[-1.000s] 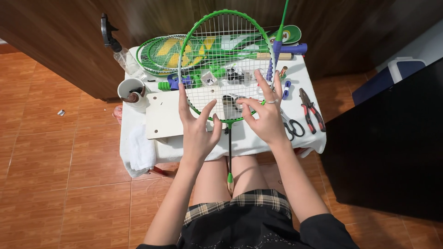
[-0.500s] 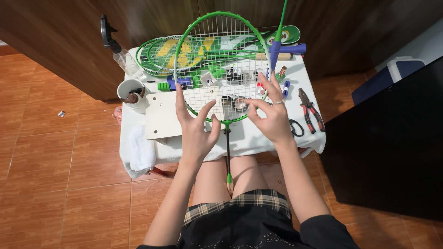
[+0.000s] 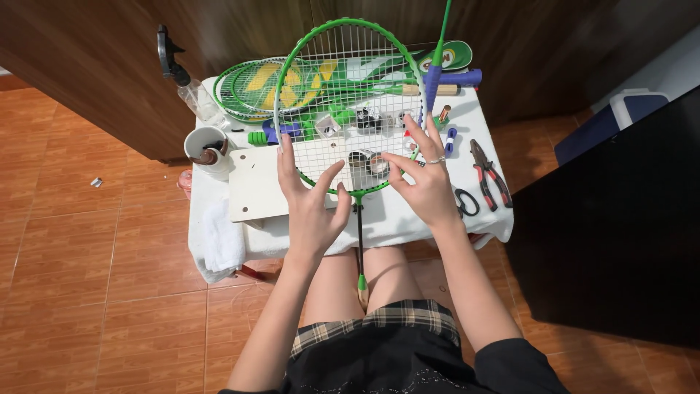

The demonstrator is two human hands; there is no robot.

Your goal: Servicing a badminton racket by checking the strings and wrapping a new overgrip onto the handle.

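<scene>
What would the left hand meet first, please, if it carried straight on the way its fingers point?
Probably the white strings of the green racket: the left hand already lies against the lower string bed, fingers pointing up across it. Depth is unclear.

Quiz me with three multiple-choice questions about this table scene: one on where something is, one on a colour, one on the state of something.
1. Where do the pliers lie?
A. at the table's right end
B. on the floor
C. inside the cup

2. What colour is the frame of the racket held upright?
A. red
B. green
C. black

3. How are the two hands on that racket?
A. clenched in fists
B. fingers spread against the strings
C. resting on the lap

Answers: 1 A, they lie beside the scissors near the right edge. 2 B, the hoop is bright green. 3 B, the left hand and right hand both press open fingers on the strings.
</scene>
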